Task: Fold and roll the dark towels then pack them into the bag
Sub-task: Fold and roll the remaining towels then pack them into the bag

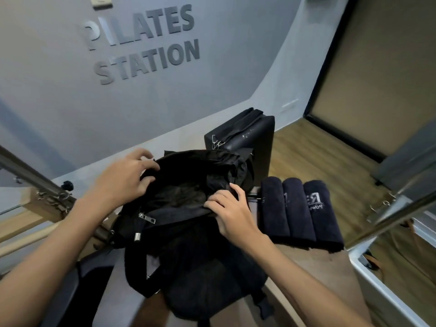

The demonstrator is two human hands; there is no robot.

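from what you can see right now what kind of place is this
Most likely a pilates studio. Raised wall lettering reads "PILATES STATION", a black padded box with metal clips stands behind the bag, and three rolled dark towels with a printed logo lie beside it.

Count of items in the head view:

Rolled dark towels (300, 212): three, lying side by side and touching, to the right of the bag.

Bag (195, 232): one, black, mouth open.

Hands: two. The left hand (128, 178) is at the bag's far-left rim; the right hand (232, 208) is at the near-right rim.

Zipper pulls (147, 218) on the bag's front: one clear flat tab and one metal cylinder end, two in all.

Black padded box (245, 138) behind the bag: one, with straps draped over it; their number cannot be told.

Wall lettering (141, 43): two words, one per line.
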